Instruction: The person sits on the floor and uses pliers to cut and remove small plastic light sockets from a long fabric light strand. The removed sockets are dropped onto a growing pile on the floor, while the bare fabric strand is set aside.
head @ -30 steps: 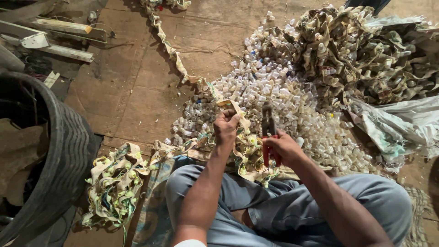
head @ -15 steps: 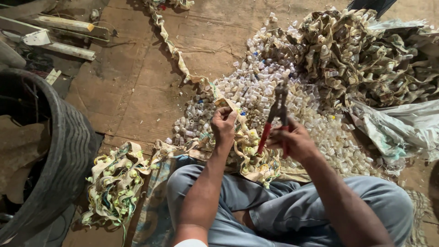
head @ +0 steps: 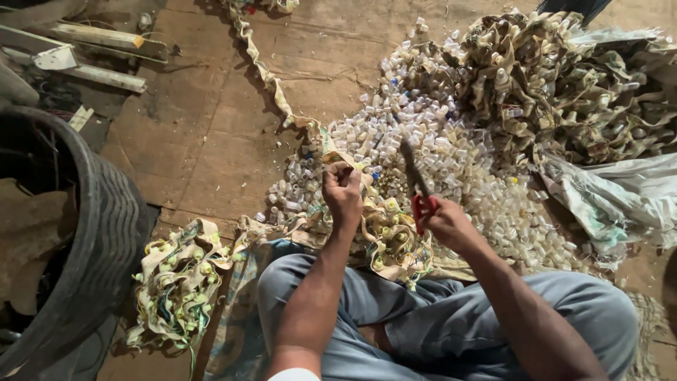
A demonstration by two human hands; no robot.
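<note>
Nearest the camera, above the seated person's knees, left hand (head: 343, 189) is fisted tight around a strip of pale webbing (head: 384, 236) studded with small caps, while right hand (head: 446, 222) is closed on red-handled pliers (head: 416, 185) whose nose points away, just beside that fist. Risk, as judged: nose so near the knuckles could nip skin if the strip slips. Beyond lie loose white caps (head: 437, 134), then tangled strips (head: 557, 77).
</note>
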